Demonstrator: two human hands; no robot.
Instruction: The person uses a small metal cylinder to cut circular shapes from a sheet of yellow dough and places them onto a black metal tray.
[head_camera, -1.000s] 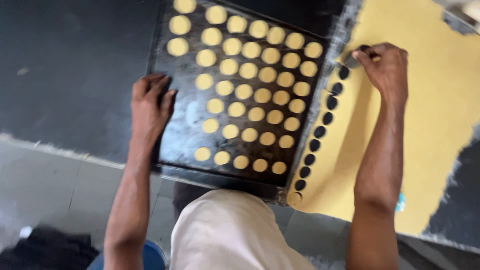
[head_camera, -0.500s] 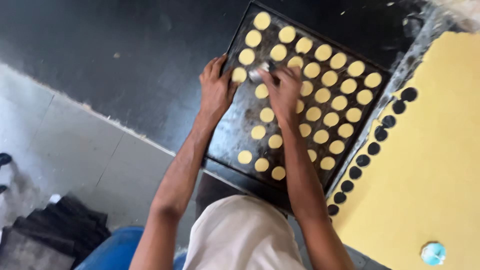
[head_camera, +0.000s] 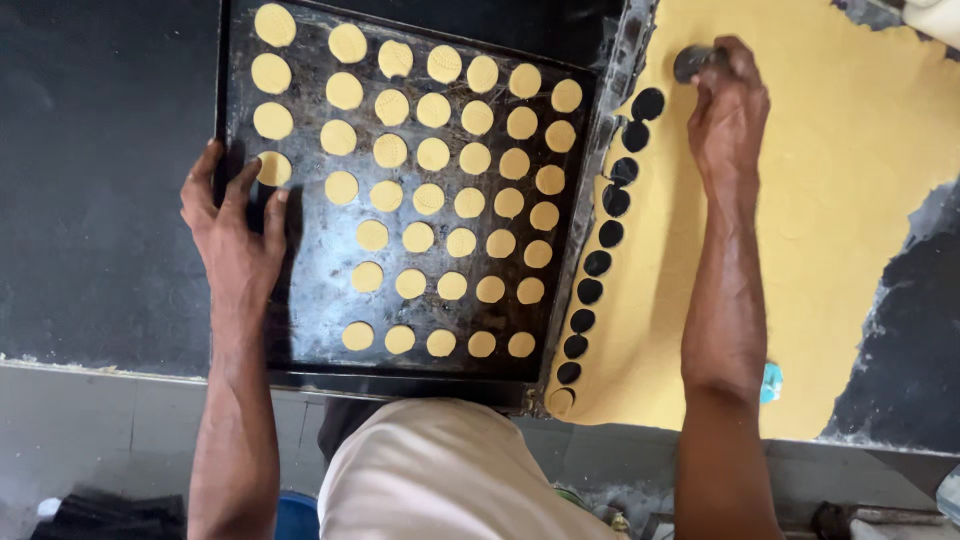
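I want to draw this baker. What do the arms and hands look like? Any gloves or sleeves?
No gloves and no sleeves in view. Both forearms are bare down to the wrists. The left hand and right hand wear no rings, watch or bands that I can see. Light, cream-coloured clothing shows below.

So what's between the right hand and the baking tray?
In the head view, a column of round cut-out holes in the yellow dough sheet separates right hand from baking tray.

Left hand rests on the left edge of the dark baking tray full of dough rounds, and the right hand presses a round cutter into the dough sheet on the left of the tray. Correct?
Not quite. In the head view the dough sheet lies right of the tray, not left. The right hand presses the cutter there; the left hand is on the tray's left edge.
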